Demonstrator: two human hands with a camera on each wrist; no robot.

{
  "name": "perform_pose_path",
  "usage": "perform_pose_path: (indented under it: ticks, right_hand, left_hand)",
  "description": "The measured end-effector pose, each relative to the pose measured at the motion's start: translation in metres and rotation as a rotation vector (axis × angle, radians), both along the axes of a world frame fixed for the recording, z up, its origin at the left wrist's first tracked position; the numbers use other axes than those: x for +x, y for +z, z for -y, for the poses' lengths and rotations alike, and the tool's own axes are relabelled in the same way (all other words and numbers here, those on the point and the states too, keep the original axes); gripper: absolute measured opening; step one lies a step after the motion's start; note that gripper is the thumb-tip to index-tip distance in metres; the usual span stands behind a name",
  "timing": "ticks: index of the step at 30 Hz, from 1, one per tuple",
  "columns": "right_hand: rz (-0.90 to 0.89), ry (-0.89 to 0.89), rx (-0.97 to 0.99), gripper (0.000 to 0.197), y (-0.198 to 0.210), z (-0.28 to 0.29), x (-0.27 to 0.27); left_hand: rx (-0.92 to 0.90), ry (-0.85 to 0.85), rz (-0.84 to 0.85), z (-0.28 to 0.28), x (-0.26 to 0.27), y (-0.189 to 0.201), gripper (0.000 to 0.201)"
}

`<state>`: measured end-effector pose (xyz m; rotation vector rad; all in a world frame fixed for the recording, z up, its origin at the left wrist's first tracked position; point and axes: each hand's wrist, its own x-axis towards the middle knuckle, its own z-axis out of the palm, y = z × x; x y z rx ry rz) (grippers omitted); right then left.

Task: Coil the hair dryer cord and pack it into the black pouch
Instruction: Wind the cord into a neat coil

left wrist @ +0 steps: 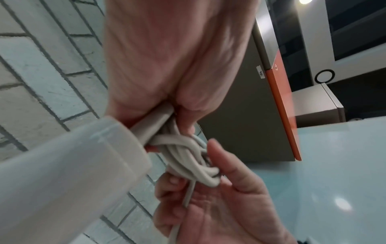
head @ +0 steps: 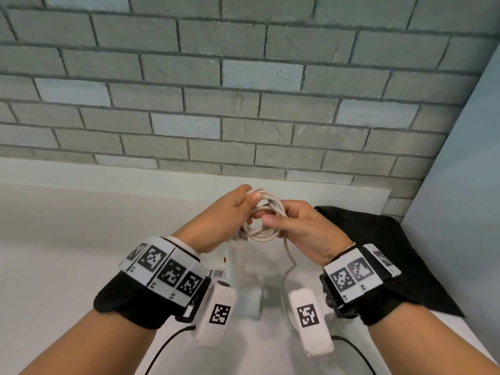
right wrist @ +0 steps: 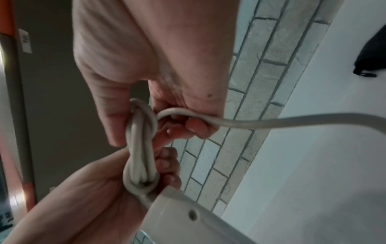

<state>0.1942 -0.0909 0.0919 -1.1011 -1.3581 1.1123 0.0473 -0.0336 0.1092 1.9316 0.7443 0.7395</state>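
Coiling step, cord (head: 263,212) nearly wound.
Left hand (head: 224,220) grips coil, right hand (head: 303,228) pinches loose tail; next: wrap tail, then pouch (head: 384,244) at right.

Bare forearms, black fabric wrist wraps (head: 127,301), white bands (head: 165,267) of square black-and-white coded tags round each wrist, white padded camera pods (head: 216,312) each bearing one tag under the wrists, thin black cables (head: 165,347) trailing from both pods.
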Motion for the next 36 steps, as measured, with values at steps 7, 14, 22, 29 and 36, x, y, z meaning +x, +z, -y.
perform_pose_path:
  ticks: [7,14,22,29,36]
  right_hand:
    - [-0.014,-0.075,0.080,0.022,-0.003,0.001,-0.001]
    - [0.967,-0.637,0.747,0.011,-0.010,-0.006,-0.003]
    - [1.200,-0.593,0.647,0.003,0.001,0.003,-0.010]
    - [0.902,-0.376,0.382,0.022,0.029,0.010,-0.009]
    - [0.292,-0.270,0.068,0.021,0.034,0.014,0.000]
  left_hand:
    - [0.093,0.092,-0.088,0.005,0.007,0.000,0.029]
    - [0.064,0.159,-0.045,0.007,0.013,-0.004,0.032]
    - [0.079,0.068,0.048,0.010,0.015,-0.007,0.030]
    - [0.277,0.066,0.099,0.011,0.012,-0.013,0.036]
    - [0.516,0.015,-0.075,0.014,0.008,-0.010,0.023]
